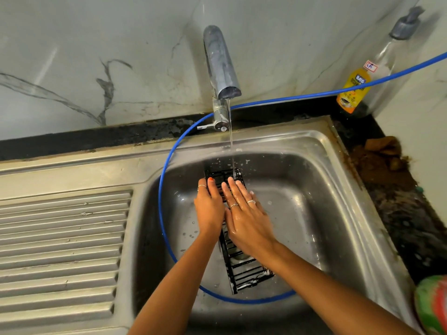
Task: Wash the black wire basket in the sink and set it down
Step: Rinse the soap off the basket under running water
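Observation:
The black wire basket (244,272) lies lengthwise in the steel sink (314,189), with soap foam on its near end. Water runs from the tap (221,66) onto its far end. My left hand (209,210) rests along the basket's left edge, its fingers stretched forward over the wires; whether the thumb wraps the rim is hidden. My right hand (246,218) lies flat on top of the basket with straight wet fingers pressing on the wires. The basket's middle is hidden under both hands.
A blue hose (169,160) loops around the sink bowl and runs off to the right. The ribbed drainboard (63,247) lies to the left. A yellow dish-soap pouch (353,93) and a glass pump bottle (396,56) stand at the back right. Brown debris (384,163) sits on the dark right counter.

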The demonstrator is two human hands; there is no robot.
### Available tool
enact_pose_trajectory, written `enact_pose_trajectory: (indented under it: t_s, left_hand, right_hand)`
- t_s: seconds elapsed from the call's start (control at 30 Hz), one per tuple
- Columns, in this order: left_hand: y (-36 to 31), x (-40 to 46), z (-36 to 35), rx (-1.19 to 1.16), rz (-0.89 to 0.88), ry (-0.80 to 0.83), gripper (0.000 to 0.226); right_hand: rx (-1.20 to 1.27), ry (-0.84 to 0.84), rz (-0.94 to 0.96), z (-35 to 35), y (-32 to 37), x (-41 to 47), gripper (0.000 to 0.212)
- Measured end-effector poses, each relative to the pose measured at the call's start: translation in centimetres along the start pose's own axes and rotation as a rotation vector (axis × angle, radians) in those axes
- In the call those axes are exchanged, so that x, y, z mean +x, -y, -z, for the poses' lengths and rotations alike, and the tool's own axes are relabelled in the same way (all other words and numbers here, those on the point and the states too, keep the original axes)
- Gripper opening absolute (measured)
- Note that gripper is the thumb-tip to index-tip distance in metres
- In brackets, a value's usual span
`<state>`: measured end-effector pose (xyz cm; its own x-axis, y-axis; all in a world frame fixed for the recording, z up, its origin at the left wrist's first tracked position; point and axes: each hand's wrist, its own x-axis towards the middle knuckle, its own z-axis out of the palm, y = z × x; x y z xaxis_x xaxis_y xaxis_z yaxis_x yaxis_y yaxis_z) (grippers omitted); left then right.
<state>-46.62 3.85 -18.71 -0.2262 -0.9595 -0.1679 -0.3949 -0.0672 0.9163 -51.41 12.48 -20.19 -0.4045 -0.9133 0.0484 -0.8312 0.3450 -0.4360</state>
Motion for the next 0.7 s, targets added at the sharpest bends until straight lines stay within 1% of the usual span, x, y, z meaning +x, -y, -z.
enact_pose_trajectory:
  t_s: [0.13, 0.3, 0.47, 0.63, 0.7]
  left_hand:
    - [0.2, 0.1, 0.1, -0.033, 0.016, 0.008, 0.025]
    - [0.2, 0.1, 0.0, -0.071, 0.039, 0.017, 0.033]
    - [-0.2, -0.1, -0.3, -0.11, 0.035, 0.009, 0.026]
    - [-0.2, 0.0, -0.5, -0.176, 0.072, 0.009, 0.029]
    - [-0.1, 0.0, -0.6, -0.216, 0.133, 0.031, 0.032]
  right_hand:
    - [-0.006, 0.042, 0.026, 0.5, 0.0, 1.6, 0.056]
    - [-0.004, 0.072, 0.04, 0.6, -0.3, 2.3, 0.056]
    - [0.057, 0.1, 0.027, 1.1, -0.7, 3.7, 0.06]
    - [0.085, 0.175, -0.008, 1.8, -0.7, 4.9, 0.05]
    - [0.082, 0.175, 0.003, 2.2, -0.8, 5.4, 0.049]
